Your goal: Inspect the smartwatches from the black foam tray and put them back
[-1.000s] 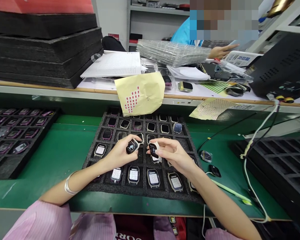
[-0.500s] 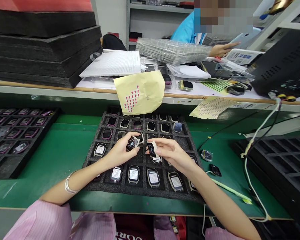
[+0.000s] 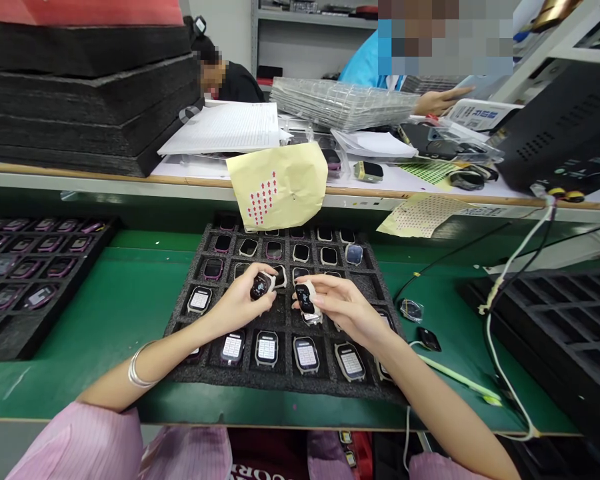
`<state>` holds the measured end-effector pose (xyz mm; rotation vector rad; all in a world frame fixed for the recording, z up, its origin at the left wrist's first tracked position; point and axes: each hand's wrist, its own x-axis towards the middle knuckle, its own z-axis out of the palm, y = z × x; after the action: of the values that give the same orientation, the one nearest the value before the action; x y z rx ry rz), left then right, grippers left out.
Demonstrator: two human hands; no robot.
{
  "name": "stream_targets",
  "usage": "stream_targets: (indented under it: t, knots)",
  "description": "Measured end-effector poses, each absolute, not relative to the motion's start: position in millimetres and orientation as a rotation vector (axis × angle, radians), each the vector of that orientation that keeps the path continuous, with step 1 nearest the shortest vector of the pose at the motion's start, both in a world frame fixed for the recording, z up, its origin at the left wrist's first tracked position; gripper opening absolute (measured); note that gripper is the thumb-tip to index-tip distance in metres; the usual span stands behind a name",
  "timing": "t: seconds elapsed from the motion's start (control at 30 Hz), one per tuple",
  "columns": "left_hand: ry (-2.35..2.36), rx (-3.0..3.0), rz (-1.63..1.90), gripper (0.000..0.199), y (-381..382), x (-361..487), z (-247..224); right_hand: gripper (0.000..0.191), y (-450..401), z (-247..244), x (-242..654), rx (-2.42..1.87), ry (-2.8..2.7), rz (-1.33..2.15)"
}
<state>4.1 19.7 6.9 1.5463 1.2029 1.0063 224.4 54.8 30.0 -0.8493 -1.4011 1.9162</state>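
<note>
A black foam tray [image 3: 285,381] with compartments lies on the green bench, and many of its compartments hold square watch heads, several with lit white screens. Above the tray's middle, my left hand [image 3: 245,293] grips a watch [image 3: 261,285] with a dark, lit face between thumb and fingers. Just to the right, my right hand [image 3: 343,303] pinches another watch [image 3: 305,297], light-cased with a dark lit screen tilted up. The two hands are apart. Under my right hand, a further watch in the tray is partly hidden.
A second tray of purple watches [image 3: 3,343] lies at left, and stacked black trays [image 3: 545,333] at right. Yellow sticker paper [image 3: 300,200] hangs from the shelf. Cables run down the right side. Two people are behind the shelf [image 3: 180,180].
Both held watches have turned so their faces show more fully. A person in black has come into view at the back left. The hands have barely moved.
</note>
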Motion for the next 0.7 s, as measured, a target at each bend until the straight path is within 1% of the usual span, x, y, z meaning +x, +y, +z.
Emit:
stream_targets:
  t: [0.2,0.37,0.5,0.57,0.63,0.7]
  knots:
    - [1.194,1.520,1.019,0.027,17.1,3.8,9.8,0.033,52.9,30.4,225.2,-0.809,-1.404,1.901]
    - [1.185,1.482,1.113,0.023,16.9,4.2,9.5,0.034,51.8,30.3,225.9,-0.791,-1.410,1.952]
    - [1.071,1.318,1.079,0.036,20.8,7.3,7.0,0.037,53.6,29.3,223.3,-0.803,-1.317,2.047]
    - [1.009,1.162,1.059,0.039,22.5,9.8,8.3,0.032,56.1,27.6,221.4,-0.803,-1.229,2.106]
    - [0.961,0.998,1.056,0.038,23.5,11.5,11.3,0.026,58.8,25.0,219.7,-0.811,-1.119,2.143]
    - [0.931,0.881,1.064,0.037,23.9,11.8,14.8,0.024,60.6,22.0,218.4,-0.824,-1.036,2.151]
